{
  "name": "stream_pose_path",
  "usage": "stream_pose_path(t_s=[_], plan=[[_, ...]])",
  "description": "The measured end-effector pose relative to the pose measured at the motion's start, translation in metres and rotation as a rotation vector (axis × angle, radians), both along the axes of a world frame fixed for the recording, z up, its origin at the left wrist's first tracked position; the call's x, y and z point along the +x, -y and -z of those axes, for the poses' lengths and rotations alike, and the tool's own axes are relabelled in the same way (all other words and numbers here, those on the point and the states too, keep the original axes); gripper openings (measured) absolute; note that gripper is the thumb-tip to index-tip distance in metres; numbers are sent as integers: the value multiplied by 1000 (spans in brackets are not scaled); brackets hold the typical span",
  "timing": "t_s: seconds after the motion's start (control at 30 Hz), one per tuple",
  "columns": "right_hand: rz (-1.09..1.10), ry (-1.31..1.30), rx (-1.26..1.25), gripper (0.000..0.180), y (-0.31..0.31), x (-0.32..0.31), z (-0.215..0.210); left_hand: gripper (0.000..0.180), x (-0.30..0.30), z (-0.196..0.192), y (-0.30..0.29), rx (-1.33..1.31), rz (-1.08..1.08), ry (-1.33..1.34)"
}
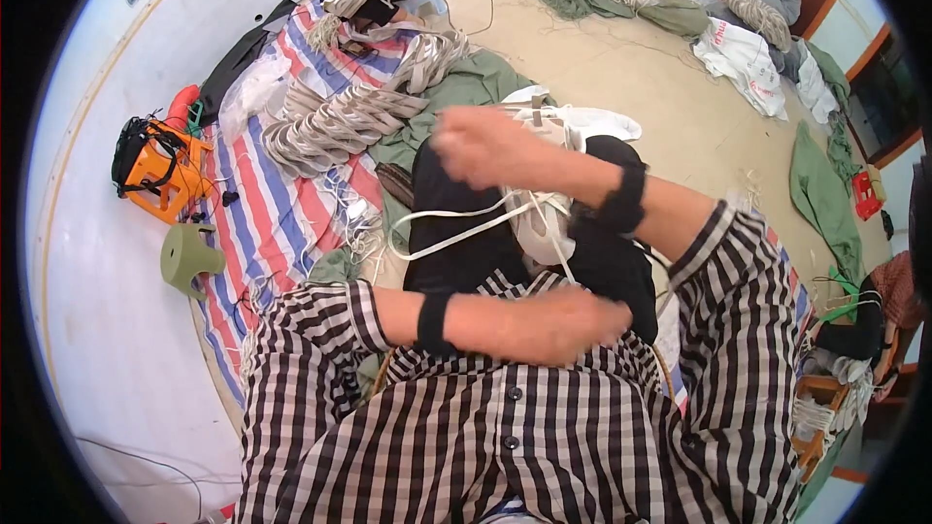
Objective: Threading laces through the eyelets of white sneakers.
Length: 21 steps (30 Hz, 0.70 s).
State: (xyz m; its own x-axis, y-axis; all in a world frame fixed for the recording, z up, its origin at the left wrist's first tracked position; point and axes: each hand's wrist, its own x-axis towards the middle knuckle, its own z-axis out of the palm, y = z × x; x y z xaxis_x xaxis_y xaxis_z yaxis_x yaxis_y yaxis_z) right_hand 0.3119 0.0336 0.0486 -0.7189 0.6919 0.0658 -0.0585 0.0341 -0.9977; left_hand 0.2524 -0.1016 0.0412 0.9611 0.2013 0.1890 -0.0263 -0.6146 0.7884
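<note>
Crossed arms, a white lace worked on a beige shoe

Nearest the wearer, below the pale beige fabric shoe piece [534, 241], the left hand [578, 323] is curled and blurred; a strand of flat white lace [464, 236] runs toward it, but whether it grips that strand I cannot tell. The shoe piece sits between knees in black trousers [454, 274], the lace looping out to its left. Just beyond the loop, up and left of the shoe piece, the right hand [485, 148] looks curled too; its grasp is blurred. This looks like lacing or tightening; the next move likely calls for an even pull without twisting the lace. Farther left of the shoe piece, long beige bundles [340, 126] lie on a red-white-blue striped sheet [254, 223].
</note>
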Motion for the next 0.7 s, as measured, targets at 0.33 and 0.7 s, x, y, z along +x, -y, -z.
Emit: stream_pose_path(t_s=[0.33,0.7], plan=[[-362,-105,543,22,63,-116,-134,8,17,-65,62,-119,459,178],[169,939,715,31,65,130,35,21,26,-176,-92,-287,-266,481]])
